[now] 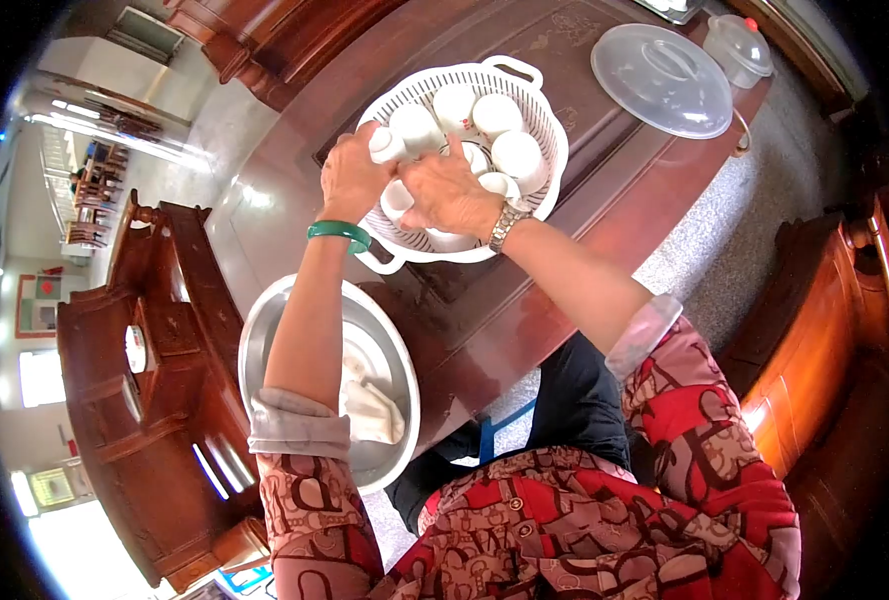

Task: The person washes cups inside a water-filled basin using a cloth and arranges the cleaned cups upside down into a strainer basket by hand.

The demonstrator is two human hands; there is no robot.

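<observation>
A white plastic colander [557, 190] on the table holds several white cups, most of them bottom up. My left hand [353, 178], with a green bangle at the wrist, is at the colander's left side, its fingers closed around a small white cup [386, 146]. Beside it my right hand [450, 192], wearing a metal watch, reaches over the cups. Its thumb and fingers curl about another white cup [397, 200], partly hidden between the two hands. Other cups, such as one white cup [517, 155], lie to the right.
A metal basin [412, 420] with a pale cloth [375, 412] stands at the table's near left, under my left forearm. A clear plastic lid [662, 80] and a lidded translucent container [740, 55] are at the far right. Wooden seats [825, 340] flank the dark table [295, 200].
</observation>
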